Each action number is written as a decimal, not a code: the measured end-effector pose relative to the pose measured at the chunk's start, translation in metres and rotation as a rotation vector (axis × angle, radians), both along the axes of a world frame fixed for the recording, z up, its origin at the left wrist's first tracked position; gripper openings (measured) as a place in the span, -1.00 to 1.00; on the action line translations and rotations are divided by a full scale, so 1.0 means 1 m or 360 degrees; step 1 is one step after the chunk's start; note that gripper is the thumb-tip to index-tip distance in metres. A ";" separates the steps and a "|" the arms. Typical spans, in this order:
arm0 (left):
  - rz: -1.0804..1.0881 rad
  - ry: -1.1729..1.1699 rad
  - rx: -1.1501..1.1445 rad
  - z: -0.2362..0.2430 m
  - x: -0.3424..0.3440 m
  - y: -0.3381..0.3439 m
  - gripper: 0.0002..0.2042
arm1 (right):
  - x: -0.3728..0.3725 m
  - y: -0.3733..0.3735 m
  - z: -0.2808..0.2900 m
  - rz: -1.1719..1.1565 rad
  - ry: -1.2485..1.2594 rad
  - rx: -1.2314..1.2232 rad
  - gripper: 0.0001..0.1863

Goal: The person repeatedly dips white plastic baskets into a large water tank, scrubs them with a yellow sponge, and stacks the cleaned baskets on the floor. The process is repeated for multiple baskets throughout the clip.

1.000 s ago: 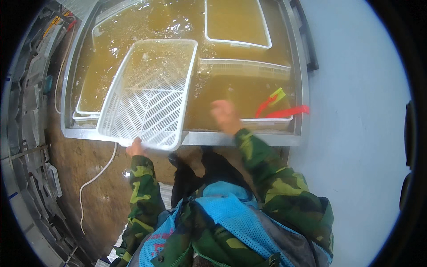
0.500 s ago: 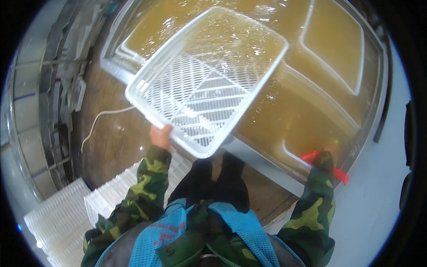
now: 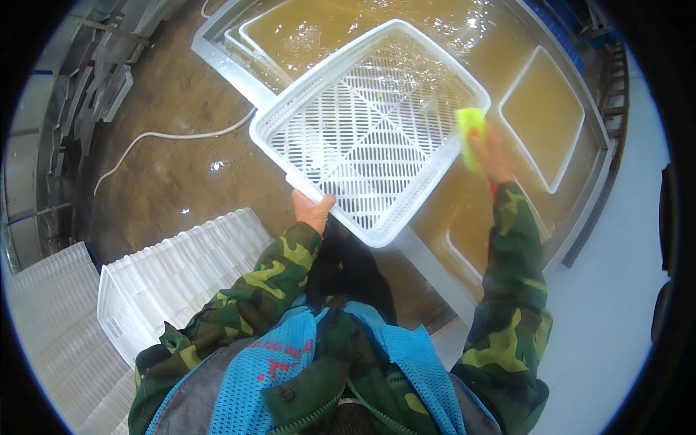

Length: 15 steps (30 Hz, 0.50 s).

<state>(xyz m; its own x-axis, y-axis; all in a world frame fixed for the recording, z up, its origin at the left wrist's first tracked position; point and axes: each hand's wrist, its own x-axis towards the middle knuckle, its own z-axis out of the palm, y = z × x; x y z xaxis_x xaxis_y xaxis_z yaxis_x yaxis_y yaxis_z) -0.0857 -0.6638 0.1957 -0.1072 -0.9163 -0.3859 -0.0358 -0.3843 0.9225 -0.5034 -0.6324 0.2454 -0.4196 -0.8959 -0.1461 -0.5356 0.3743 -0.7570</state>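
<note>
A white slotted plastic basket [image 3: 373, 145] tilts over the near edge of a metal tank [image 3: 250, 83] of brown water, its far part wet. My left hand [image 3: 313, 209] is closed on the basket's near-left rim, thumb on top. Closed round a yellow-green sponge [image 3: 471, 138], my right hand [image 3: 494, 154] is at the basket's right rim, slightly blurred. Whether the sponge touches the rim I cannot tell. Some red shows at my right wrist, next to the camouflage sleeve.
More white baskets lie under water, one rim [image 3: 505, 101] at the right. Stacked white baskets [image 3: 185, 268] stand on the floor at left. A pale hose [image 3: 170, 135] runs across the wet brown floor. Metal racking [image 3: 90, 87] lines the far left.
My right hand has come up out of the water at the tank's near right to the basket's right rim, with the sponge now showing. My left hand keeps hold of the basket.
</note>
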 end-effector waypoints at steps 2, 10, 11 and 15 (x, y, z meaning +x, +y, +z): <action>0.0096 -0.0059 -0.0076 -0.011 0.005 0.003 -0.59 | 0.051 -0.038 0.001 0.0457 0.0454 0.0251 -0.72; 0.0131 -0.0435 0.0081 0.003 -0.007 -0.004 -0.47 | 0.132 -0.040 -0.004 0.1059 0.0447 0.0361 -0.77; 0.0137 -0.0431 0.0075 0.001 -0.008 -0.006 -0.47 | 0.135 -0.037 0.000 0.0990 0.0428 0.0366 -0.77; 0.0167 -0.0283 0.0188 0.012 -0.012 -0.012 -0.46 | 0.129 -0.015 0.029 0.0437 0.0317 0.0356 -0.75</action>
<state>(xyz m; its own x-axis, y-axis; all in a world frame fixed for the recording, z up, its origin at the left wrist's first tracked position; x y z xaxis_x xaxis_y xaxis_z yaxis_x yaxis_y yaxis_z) -0.0982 -0.6762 0.2080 0.0654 -0.8662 -0.4955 -0.1479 -0.4995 0.8536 -0.3739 -0.6469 0.2747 -0.2089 -0.9340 -0.2899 -0.7665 0.3405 -0.5446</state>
